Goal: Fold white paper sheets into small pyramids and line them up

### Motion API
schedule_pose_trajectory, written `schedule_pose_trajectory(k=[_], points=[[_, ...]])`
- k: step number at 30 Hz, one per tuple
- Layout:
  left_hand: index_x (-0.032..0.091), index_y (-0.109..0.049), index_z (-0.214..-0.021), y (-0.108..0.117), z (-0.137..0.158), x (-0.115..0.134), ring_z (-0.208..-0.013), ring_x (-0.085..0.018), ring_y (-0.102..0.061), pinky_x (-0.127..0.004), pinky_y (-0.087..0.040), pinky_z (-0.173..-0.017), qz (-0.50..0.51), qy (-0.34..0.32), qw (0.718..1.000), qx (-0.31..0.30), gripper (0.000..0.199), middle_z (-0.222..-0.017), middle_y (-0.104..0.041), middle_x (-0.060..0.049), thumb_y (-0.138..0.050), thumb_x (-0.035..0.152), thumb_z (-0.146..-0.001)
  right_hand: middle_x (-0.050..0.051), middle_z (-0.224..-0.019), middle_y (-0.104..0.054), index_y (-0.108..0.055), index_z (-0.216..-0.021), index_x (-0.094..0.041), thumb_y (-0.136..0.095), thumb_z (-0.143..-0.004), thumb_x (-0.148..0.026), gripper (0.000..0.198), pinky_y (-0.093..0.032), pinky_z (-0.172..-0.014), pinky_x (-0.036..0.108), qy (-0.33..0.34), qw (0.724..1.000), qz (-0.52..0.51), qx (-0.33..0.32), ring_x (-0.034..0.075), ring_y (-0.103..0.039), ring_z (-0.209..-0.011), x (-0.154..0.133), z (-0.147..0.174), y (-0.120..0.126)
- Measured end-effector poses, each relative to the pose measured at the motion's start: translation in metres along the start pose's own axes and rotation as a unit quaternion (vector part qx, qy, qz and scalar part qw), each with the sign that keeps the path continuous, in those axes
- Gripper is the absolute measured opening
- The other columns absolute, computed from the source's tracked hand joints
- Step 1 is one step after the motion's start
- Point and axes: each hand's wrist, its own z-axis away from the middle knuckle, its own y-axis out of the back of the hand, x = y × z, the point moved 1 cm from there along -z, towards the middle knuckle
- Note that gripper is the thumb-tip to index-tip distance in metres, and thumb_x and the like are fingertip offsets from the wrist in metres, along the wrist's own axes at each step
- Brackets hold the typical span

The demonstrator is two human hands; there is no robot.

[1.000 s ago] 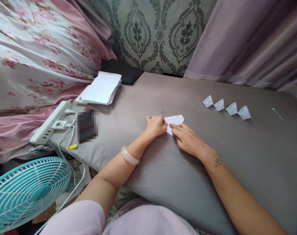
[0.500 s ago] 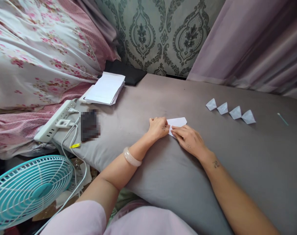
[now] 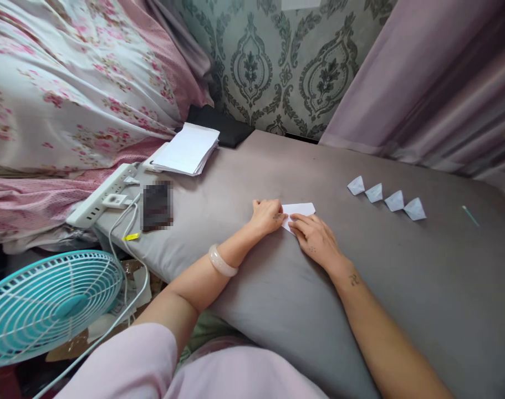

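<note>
On the grey bedding (image 3: 277, 166), just in front of the person, folded white paper (image 3: 301, 209) lies flat beneath both hands. Left hand (image 3: 268, 216): curled narrow, holding the paper's left end, seemingly as an anchor against slipping. Right hand (image 3: 316, 235): fingers together, tips on the paper near the left thumb, probably to press it flat; can't tell from here if it grips too. Four small folded paper pieces (image 3: 394, 201) stand in a slanting row off right, likely spaced there to leave working room. Paper stack (image 3: 188, 147) sits far left, edges uneven, probably kept within reach. Yellow tag (image 3: 132, 236) by the power strip (image 3: 98, 199) cables: any print too small. Top sheet of the stack looks blank. No brand readable anywhere.
</note>
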Motion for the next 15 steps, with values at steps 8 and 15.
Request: schedule_pose_trajectory(k=[8, 15], points=[[0.012, -0.058, -0.100, 0.011, 0.031, 0.022, -0.106, -0.029, -0.051, -0.041, -0.038, -0.086, -0.182, -0.052, 0.978, 0.084, 0.019, -0.110, -0.058, -0.015, -0.046, 0.021, -0.088, 0.004, -0.120, -0.066, -0.069, -0.103, -0.022, -0.046, -0.094, -0.028, 0.025, -0.049, -0.085, 0.039, 0.003, 1.000, 0.011, 0.001, 0.022, -0.058, -0.097, 0.001, 0.000, -0.002], [0.002, -0.038, -0.137, -0.027, 0.084, 0.033, -0.135, -0.030, -0.036, -0.044, -0.022, -0.112, -0.210, -0.128, 0.967, 0.067, 0.056, -0.144, -0.042, -0.021, -0.025, 0.041, -0.098, 0.003, -0.122, -0.065, -0.070, -0.102, -0.022, -0.048, -0.093, -0.024, 0.024, -0.047, -0.088, 0.039, 0.002, 1.000, 0.008, -0.006, 0.024, -0.057, -0.103, 0.002, 0.000, -0.004]])
